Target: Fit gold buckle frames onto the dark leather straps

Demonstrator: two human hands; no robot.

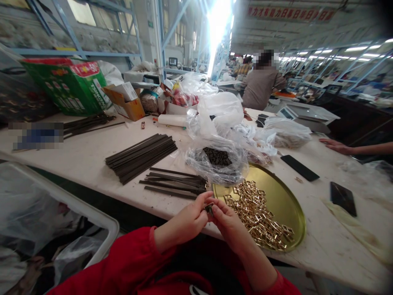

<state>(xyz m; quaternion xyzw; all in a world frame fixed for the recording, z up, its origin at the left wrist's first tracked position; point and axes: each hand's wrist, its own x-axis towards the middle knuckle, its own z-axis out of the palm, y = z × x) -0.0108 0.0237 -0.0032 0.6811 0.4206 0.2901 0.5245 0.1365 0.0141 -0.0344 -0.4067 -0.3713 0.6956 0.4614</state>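
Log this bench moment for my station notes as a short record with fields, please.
left hand: pinches a small dark piece with the right
right hand: fingertips on the same piece
round gold tray: holds a heap of gold buckles
clear bag: small dark parts inside, behind the tray
dark strips: two piles on the table
another person's hand: flat on the far right edge

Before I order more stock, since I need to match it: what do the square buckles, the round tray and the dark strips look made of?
The buckles look like metal with a shiny gold plating; they glint. The round tray seems to be gold-coloured sheet metal, smooth with a thin rolled rim. The dark strips look matte and flat, perhaps leather or webbing; I cannot tell which. Both hands, left and right, pinch a small piece.
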